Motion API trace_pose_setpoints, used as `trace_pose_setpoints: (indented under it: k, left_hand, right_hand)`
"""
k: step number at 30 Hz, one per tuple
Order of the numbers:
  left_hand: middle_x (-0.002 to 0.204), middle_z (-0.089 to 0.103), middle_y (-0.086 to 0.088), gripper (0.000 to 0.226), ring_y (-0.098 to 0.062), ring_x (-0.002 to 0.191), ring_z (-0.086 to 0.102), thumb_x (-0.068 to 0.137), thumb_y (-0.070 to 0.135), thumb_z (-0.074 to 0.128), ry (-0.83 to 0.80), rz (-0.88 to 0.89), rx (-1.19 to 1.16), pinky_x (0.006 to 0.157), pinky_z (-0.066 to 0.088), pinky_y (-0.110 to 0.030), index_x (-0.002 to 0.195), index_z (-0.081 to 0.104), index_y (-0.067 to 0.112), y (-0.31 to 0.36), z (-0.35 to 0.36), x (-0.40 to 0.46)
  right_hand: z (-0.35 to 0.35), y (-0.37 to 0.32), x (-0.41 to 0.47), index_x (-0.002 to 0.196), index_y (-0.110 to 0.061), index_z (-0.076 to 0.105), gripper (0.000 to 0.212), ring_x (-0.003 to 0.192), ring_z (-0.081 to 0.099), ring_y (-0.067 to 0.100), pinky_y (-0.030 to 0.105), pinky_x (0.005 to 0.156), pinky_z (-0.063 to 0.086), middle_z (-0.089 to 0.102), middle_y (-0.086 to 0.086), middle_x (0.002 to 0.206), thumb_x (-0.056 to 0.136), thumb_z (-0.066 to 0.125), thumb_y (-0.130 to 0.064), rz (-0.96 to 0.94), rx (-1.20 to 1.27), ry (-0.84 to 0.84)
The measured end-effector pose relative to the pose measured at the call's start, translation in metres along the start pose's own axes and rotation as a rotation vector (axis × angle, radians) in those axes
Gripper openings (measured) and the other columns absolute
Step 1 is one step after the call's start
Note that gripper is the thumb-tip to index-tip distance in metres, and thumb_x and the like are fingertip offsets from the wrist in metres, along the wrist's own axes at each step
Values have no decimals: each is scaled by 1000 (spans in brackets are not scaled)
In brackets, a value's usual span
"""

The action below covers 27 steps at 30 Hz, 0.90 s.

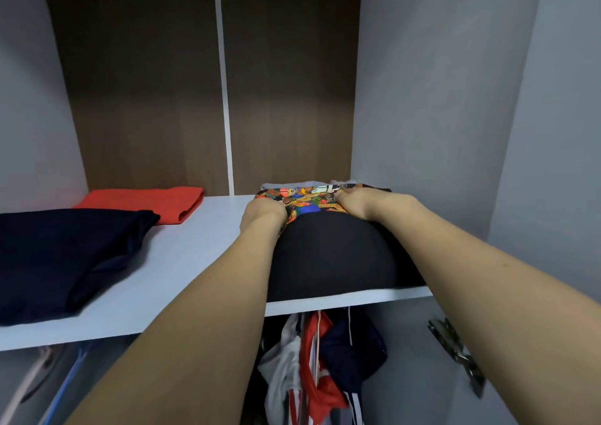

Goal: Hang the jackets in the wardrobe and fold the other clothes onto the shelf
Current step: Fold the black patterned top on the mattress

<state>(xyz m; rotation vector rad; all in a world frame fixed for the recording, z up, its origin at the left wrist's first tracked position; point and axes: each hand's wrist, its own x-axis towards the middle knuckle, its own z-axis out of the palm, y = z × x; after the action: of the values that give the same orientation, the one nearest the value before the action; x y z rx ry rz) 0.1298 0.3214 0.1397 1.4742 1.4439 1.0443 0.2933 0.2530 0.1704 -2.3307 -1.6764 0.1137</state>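
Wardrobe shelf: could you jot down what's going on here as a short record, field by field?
shelf: white board holding folded clothes
left side: navy garment, red garment behind it
right side: black garment with a patterned garment on it
left hand: grips the patterned garment's left edge
right hand: grips its right edge
below shelf: hanging clothes
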Motion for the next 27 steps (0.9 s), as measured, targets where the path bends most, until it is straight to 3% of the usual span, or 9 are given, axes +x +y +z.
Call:
trace_pose_setpoints:
  k: [1,3,5,6,8,10,12,17,27]
  left_hand:
    - [135,57,-16,40,-29,119,59,99,12,51,-12,-15,134,63,47,-19,137,49,2,-1,2,5]
    - [141,41,-12,48,-30,127,45,95,24,51,115,10,479,84,42,-30,140,44,8,3,-1,3]
    - [146,25,-10,50,-30,131,32,92,26,48,273,220,653,97,35,-39,139,38,10,13,-2,-4]
    - [152,18,-9,52,-31,136,25,92,26,45,273,360,685,106,30,-42,141,36,13,19,-1,-6]
    - [162,8,-4,52,-28,146,13,96,30,36,59,588,755,118,15,-49,148,33,24,27,7,-13]
    - [163,11,-1,49,-29,149,11,101,34,24,-206,630,948,118,8,-58,149,32,29,15,22,-16]
    - [164,13,-4,52,-32,150,8,102,37,16,-329,553,1073,116,6,-63,152,26,25,-2,29,-13]
    - [166,-1,2,59,-27,152,-7,101,48,8,-339,429,1023,117,-8,-58,157,7,32,-2,31,-7]
    - [166,-1,1,58,-29,151,-6,101,45,9,-324,412,1038,116,-8,-59,158,6,30,-2,37,-9]
  right_hand:
    - [6,6,1,156,-32,17,57,146,22,29,44,118,17,13,6,163,102,19,-51,9,9,-10]
    - [19,14,4,157,-30,11,62,150,8,28,51,119,6,0,2,165,101,16,-55,39,-52,0]
    - [26,16,8,157,-25,10,64,151,3,26,52,119,3,-3,2,165,101,13,-55,46,-86,16]
    - [27,17,10,157,-23,10,64,151,1,25,52,119,2,-3,2,165,101,12,-54,39,-89,18]
    - [28,19,13,157,-23,8,63,151,-2,25,51,119,1,-3,3,165,102,9,-52,33,-77,6]
    - [29,21,15,157,-23,5,61,151,-4,25,51,119,0,-3,2,165,102,9,-50,33,-80,-15]
    - [30,21,18,157,-23,5,60,151,-3,25,51,119,0,-3,2,165,103,9,-48,25,-92,-33]
    - [31,21,28,157,-22,4,60,151,-3,25,52,119,1,-2,1,165,103,10,-48,44,-99,-43]
    - [25,20,22,157,-21,11,58,151,3,28,50,119,6,4,4,165,105,15,-46,52,13,-36]
